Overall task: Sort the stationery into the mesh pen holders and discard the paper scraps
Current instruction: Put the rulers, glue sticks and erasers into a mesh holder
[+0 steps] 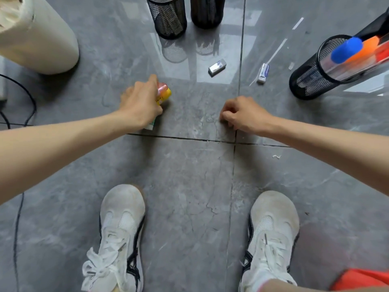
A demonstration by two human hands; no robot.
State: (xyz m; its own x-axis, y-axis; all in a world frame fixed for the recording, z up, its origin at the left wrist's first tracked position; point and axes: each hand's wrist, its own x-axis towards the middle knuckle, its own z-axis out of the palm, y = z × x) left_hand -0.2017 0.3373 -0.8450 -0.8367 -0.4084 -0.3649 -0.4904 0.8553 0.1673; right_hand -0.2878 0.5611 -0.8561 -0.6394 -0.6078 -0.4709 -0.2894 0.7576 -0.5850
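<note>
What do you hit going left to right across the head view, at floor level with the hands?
Cream cylindrical bin → left hand gripping yellow-and-pink tubes → grey-sleeved eraser → white blue-printed eraser → black mesh pen holder with a blue-capped marker.

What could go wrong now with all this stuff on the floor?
1. The left hand grips glue sticks bunched together; one might slip out and roll away.
2. The small paper scrap below the right forearm is tiny and easy to miss.
3. The mesh pen holder on the right carries tall markers; a bump from the right hand could probably tip it over.
</note>
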